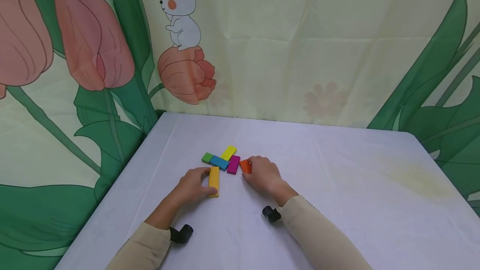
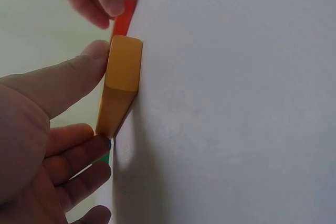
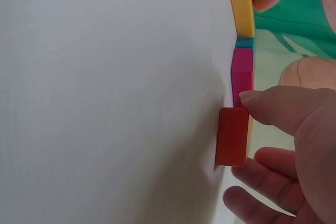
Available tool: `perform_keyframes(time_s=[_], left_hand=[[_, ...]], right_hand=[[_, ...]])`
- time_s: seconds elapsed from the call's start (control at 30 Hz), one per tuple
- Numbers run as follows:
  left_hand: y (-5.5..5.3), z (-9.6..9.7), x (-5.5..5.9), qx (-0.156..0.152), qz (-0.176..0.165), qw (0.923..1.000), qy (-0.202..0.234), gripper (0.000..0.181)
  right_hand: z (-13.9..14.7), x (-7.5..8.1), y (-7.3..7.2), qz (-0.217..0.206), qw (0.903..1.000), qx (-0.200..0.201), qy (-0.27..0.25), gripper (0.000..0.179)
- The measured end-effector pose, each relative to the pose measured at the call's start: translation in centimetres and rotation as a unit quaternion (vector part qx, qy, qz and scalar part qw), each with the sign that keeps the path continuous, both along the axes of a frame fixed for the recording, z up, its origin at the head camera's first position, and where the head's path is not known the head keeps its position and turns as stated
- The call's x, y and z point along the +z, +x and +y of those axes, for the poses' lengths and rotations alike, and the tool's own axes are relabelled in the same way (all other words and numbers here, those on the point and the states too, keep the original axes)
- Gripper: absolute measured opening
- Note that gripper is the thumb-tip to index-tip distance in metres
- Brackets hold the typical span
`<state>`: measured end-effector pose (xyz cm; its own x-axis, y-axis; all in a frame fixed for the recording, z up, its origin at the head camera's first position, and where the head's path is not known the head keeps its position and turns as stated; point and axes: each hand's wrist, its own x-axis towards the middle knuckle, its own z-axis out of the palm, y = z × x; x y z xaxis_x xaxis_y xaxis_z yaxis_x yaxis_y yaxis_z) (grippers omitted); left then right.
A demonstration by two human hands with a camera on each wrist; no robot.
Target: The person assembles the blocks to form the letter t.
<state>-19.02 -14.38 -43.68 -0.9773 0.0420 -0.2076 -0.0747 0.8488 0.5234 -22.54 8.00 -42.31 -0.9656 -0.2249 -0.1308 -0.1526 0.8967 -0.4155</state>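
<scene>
My left hand (image 1: 193,186) holds the amber block (image 1: 213,181) on the white table (image 1: 337,170), thumb by its near end and fingers by its far end; my right hand (image 1: 264,175) holds the orange block (image 1: 245,166) between thumb and fingers, just beside the magenta block (image 1: 233,164). I think a light squeeze and a low, flat slide suit both, with the fingertips kept off the blue block (image 1: 219,162), the yellow block (image 1: 228,152) and the green block (image 1: 207,158), since a bump could spread the cluster. My right hand covers part of the orange block, so its full length is hard to judge. I cannot tell whether it touches the magenta one, or whether the amber one meets the blue.
</scene>
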Motion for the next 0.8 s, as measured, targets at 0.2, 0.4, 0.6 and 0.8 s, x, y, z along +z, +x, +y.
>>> perform_keyframes(time_s=[0.2,0.4,0.6,0.8], left_hand=[[0.4,-0.1,-0.2,-0.004,-0.003,0.9999,0.014,0.072],[0.5,-0.3,-0.5,-0.013,0.001,0.9997,0.023,0.070],[0.6,-0.5,-0.4,-0.024,0.002,0.9994,0.023,0.069],[0.8,-0.4,-0.1,-0.040,0.006,0.9992,0.005,0.068]], right_hand=[[0.3,-0.1,0.0,-0.006,0.9999,-0.002,-0.012,0.052],[0.5,-0.2,0.1,-0.005,0.9999,0.002,-0.010,0.049],[0.8,-0.1,0.2,-0.009,0.9999,0.005,-0.012,0.046],[1.3,0.0,0.5,-0.009,0.9998,0.004,-0.018,0.046]])
